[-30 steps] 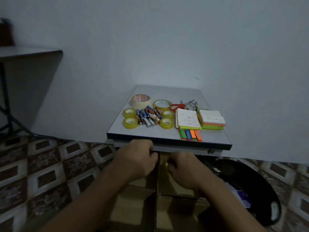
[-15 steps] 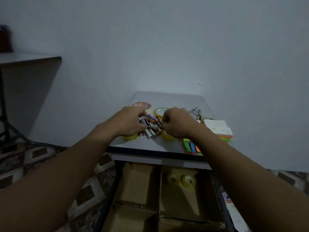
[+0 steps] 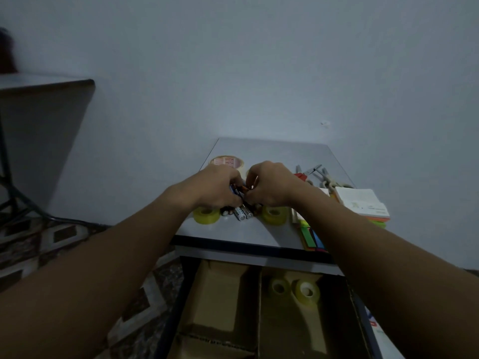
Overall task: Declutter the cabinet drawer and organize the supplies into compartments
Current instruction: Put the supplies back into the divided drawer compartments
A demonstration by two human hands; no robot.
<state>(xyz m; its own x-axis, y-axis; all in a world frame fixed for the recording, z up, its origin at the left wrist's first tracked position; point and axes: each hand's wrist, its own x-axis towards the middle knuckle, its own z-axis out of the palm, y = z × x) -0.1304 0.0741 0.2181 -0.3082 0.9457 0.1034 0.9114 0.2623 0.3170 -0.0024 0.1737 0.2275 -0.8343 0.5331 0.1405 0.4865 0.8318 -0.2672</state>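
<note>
Fig.: my L hand & R hand meet over the batteries on the counter. L fingers curl round a few batteries; R fingers pinch one betw. the hands. More lie just below my fingers, w/ a tape roll left of them & another right. Nearer me, the open drawer holds two rolls, right compartment.

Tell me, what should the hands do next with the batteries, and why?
Probably lift the batteries and lower them into the drawer's left compartment. Both the left hand and right hand grip them on the cabinet top, and the right compartment holds two tape rolls.
</note>
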